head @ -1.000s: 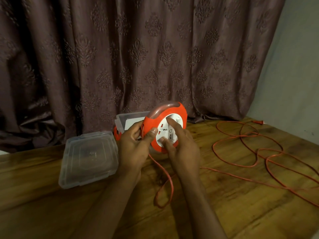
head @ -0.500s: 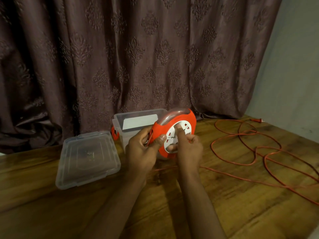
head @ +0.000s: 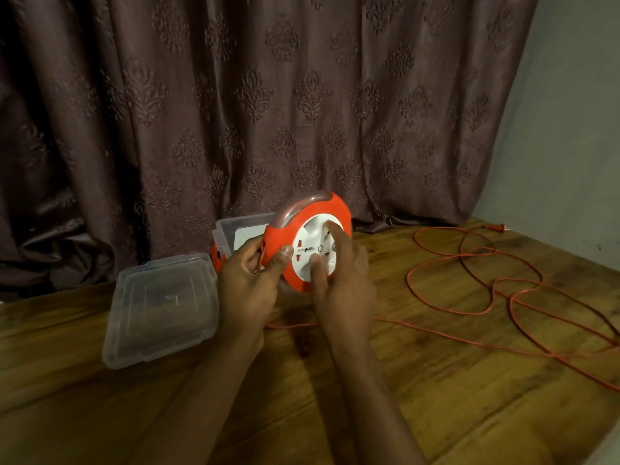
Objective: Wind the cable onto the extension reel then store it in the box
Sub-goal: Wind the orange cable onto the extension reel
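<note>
An orange extension reel [head: 312, 209] with a white socket face is held upright above the wooden table [head: 436, 397]. My left hand [head: 250, 283] grips its left rim, thumb on the front. My right hand [head: 342, 283] presses the white centre disc with its thumb and forefinger. The orange cable [head: 469, 286] runs from under the reel across the table in loose loops to the right, and its plug [head: 500, 227] lies at the far edge. The clear plastic box [head: 235, 233] stands behind the reel, partly hidden by it.
The box's clear lid [head: 161, 307] lies flat on the table left of my hands. A dark patterned curtain [head: 268, 112] hangs along the back edge. A pale wall [head: 570, 129] stands at the right.
The slack loop that hung below the reel is gone and the cable near my hands lies straighter. My right fingers have shifted round the white disc. The reel sits slightly higher and further right.
</note>
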